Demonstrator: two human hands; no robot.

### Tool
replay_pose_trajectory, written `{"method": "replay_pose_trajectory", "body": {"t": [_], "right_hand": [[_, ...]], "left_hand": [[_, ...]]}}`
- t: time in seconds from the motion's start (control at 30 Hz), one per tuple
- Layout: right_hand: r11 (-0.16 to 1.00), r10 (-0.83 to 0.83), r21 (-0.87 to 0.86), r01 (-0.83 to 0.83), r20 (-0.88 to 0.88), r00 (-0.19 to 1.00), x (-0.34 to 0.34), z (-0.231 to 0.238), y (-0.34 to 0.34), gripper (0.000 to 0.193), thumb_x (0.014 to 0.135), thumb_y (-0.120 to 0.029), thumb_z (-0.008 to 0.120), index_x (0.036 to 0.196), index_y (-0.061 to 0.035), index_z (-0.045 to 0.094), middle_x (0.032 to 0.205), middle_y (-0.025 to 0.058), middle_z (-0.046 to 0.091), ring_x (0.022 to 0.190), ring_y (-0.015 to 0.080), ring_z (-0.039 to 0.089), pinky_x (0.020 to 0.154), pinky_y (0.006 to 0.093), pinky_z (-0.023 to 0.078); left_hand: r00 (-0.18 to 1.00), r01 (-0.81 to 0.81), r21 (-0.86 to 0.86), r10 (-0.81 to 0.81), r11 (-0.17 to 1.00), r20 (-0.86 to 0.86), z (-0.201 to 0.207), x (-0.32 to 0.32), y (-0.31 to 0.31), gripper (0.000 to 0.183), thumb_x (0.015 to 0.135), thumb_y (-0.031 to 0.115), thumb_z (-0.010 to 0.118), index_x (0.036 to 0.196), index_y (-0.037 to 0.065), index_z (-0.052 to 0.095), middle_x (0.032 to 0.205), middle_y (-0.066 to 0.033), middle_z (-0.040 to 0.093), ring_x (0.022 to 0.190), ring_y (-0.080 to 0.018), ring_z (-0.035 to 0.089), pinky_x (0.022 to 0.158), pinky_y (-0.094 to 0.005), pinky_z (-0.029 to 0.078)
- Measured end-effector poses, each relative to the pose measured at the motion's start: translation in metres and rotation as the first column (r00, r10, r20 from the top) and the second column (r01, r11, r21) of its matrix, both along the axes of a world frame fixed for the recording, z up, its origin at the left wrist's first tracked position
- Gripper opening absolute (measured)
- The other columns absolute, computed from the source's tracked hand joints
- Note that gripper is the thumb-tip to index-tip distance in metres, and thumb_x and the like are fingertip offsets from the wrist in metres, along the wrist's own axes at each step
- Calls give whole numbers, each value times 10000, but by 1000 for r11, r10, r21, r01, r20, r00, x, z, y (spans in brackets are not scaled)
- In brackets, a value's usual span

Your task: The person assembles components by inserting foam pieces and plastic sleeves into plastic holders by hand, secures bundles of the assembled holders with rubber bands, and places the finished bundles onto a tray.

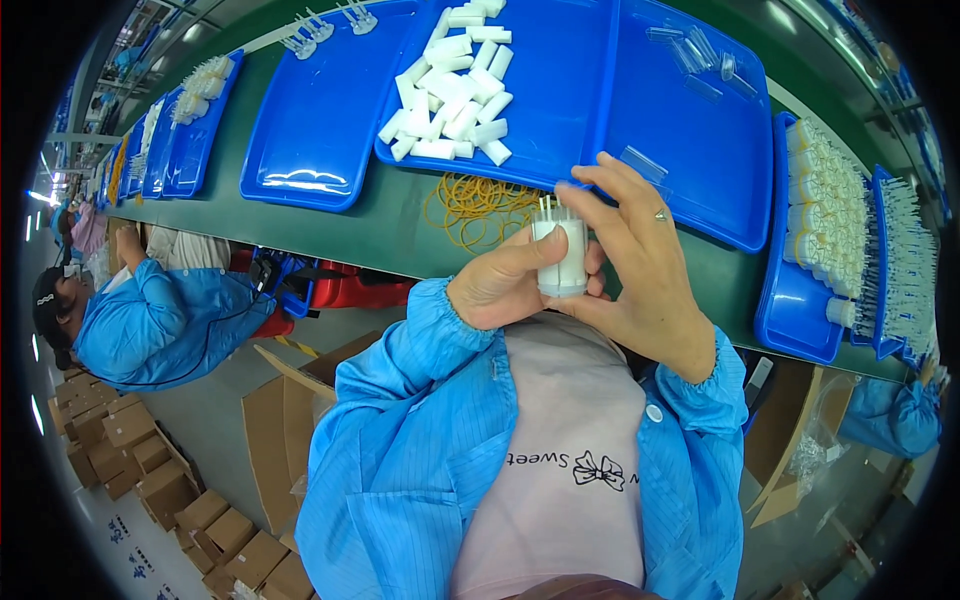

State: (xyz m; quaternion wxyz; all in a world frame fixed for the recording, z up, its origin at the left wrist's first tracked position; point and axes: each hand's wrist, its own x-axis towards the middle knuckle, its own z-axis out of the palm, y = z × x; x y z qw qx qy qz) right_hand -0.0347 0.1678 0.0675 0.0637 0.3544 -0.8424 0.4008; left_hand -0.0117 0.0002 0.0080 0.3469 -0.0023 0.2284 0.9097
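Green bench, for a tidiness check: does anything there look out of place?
Possibly the yellow bands: they lie in a loose tangle directly on the green bench, whereas the white cylinders beyond them are gathered in a blue tray.

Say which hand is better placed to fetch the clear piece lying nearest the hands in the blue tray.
Probably the right hand: its extended fingers are close to the clear piece. The left hand sits farther off, with its thumb against the front of the white bundle.
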Motion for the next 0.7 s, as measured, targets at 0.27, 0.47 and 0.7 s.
{"method": "replay_pose_trajectory", "body": {"t": [0.27,0.47,0.7], "right_hand": [[1000,8,6,-7,-69,998,-5,-5,-2,644,504,-194,851,1095,-127,606,1275,125,481,1274,376,386,988,473,348],[999,31,41,-30,-26,999,-6,-4,-6,626,525,-188,833,1102,-100,606,1306,134,447,1264,369,389,1010,515,308],[976,16,-216,22,172,985,-17,-21,-7,433,639,-97,771,1048,-84,631,1175,113,538,1032,278,550,816,327,471]], "left_hand": [[998,-18,140,8,990,69,-1,0,4,540,784,373,728,1159,71,486,935,-44,542,908,-220,571,740,-321,492],[998,-17,171,7,985,60,-11,1,-1,647,778,335,740,1283,87,420,943,-33,522,903,-218,559,788,-349,491],[938,-337,-10,335,941,-90,14,-4,-50,788,820,263,699,1431,69,242,849,0,428,788,-134,458,723,-294,460]]}}
